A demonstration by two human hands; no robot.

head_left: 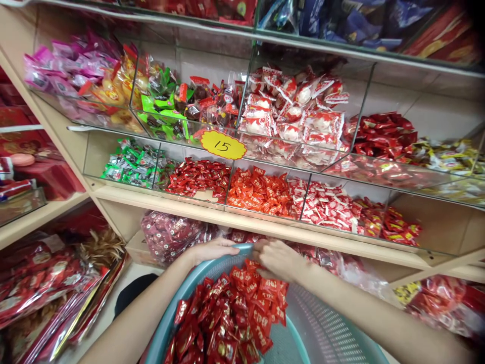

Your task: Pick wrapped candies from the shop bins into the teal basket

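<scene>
A teal plastic basket (181, 296) with perforated walls sits low in front of me. Dark red wrapped candies (223, 316) are heaped in it, with orange-red wrapped candies (261, 293) on their right side. My left hand (215, 248) is closed over the basket's far rim, fingers along the edge. Just right of it, my right hand (276, 259) hovers over the orange-red candies by the rim. It is blurred, with its fingers curled inward; whatever may be inside them is hidden.
Above the basket, a wooden shelf edge (197, 211) runs below clear bins of orange-red candies (261, 194), dark red candies (199, 177) and red-white candies (328, 205). A yellow tag (223, 145) reads 15. Bagged goods (170, 235) lie under the shelf, and more packages (41, 278) at left.
</scene>
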